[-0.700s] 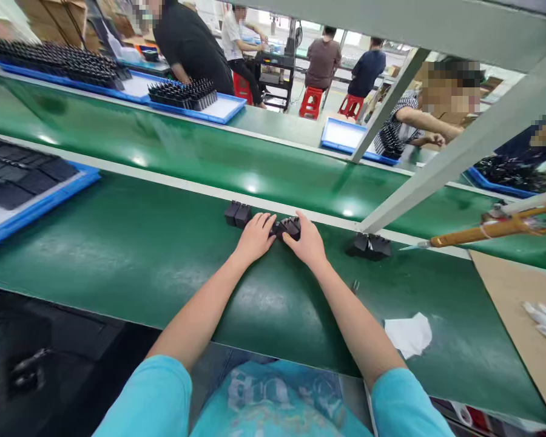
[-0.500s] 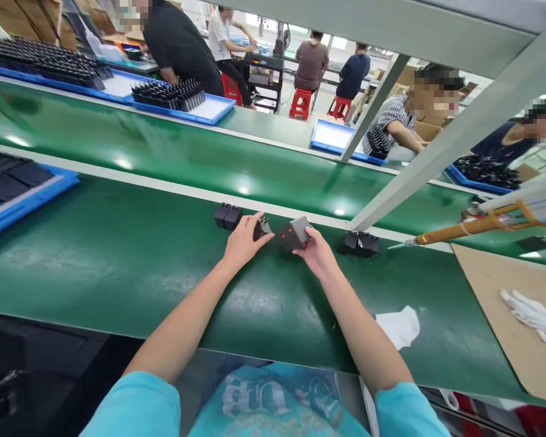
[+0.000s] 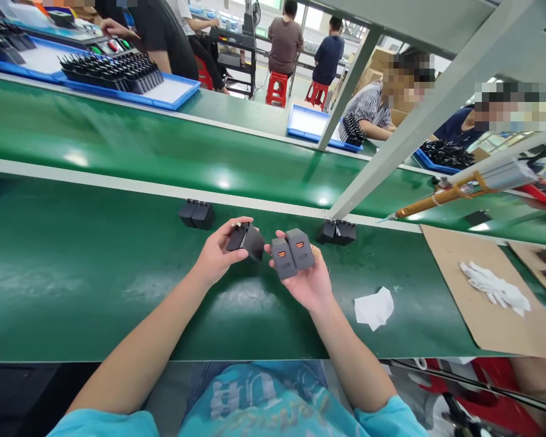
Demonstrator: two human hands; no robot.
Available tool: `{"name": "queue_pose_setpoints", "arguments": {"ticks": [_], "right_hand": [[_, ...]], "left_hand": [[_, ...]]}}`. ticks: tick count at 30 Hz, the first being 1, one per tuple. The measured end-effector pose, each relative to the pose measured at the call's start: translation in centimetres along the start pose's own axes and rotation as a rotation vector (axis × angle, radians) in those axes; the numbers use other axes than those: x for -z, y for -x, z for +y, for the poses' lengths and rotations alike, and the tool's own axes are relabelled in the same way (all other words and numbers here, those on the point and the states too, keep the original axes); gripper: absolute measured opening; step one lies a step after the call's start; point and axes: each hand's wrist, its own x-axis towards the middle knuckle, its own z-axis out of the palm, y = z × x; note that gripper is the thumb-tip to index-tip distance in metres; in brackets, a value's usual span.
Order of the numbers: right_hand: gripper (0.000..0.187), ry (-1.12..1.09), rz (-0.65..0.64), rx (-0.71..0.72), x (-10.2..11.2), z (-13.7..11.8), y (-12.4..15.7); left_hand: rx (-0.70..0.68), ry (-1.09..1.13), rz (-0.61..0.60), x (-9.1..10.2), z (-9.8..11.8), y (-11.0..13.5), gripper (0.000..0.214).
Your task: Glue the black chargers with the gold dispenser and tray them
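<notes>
Fingers and thumb of my left hand close around a dark power adapter, tilted above the green bench. Just to its right, my right hand holds a pair of black power adapters side by side, each showing an orange-lined slot toward me. The two hands are close together but apart. Behind my left hand, two more black adapters stand on the bench by the pale rail. Another small group of adapters sits at the foot of the slanted post, beyond my right hand.
A crumpled white cloth lies right of my right forearm. Farther right, white gloves rest on a cardboard sheet. An orange-brown pen-like tool juts in above the bench. Across the conveyor, blue trays hold adapters near co-workers.
My left hand has lifted an adapter from near the rail and drawn it nearer. My right hand has turned its adapters so their slotted faces show toward me. The view has shifted right.
</notes>
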Motion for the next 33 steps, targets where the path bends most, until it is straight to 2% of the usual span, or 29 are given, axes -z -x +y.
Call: {"name": "queue_pose_setpoints", "arguments": {"ticks": [5,10,15,19,26,30,33], "right_hand": [[0.048,-0.029,-0.044,-0.01,0.1,-0.2,0.2],[0.048,-0.048,-0.044,-0.005,0.2,-0.2,0.2],[0.047,-0.021,0.039,0.02,0.4,0.0,0.2],[0.044,-0.026,0.073,0.053,0.4,0.2,0.2],[0.045,-0.011,0.113,0.011,0.3,0.4,0.1],[0.043,0.0,0.164,0.028,0.4,0.7,0.0],[0.045,0.028,0.214,0.037,0.5,0.8,-0.2]], "left_hand": [[0.126,0.145,0.078,-0.5,0.2,-0.1,0.072],[0.274,0.403,0.223,-1.5,0.5,-0.1,0.074],[0.414,0.602,0.245,-2.6,1.2,-0.2,0.062],[0.44,0.676,0.26,-2.7,1.4,-0.1,0.063],[0.458,0.668,0.268,-2.4,1.2,-0.1,0.066],[0.469,0.566,0.31,-2.3,0.7,-0.2,0.067],[0.395,0.414,0.304,-1.9,0.0,-0.4,0.068]]}}
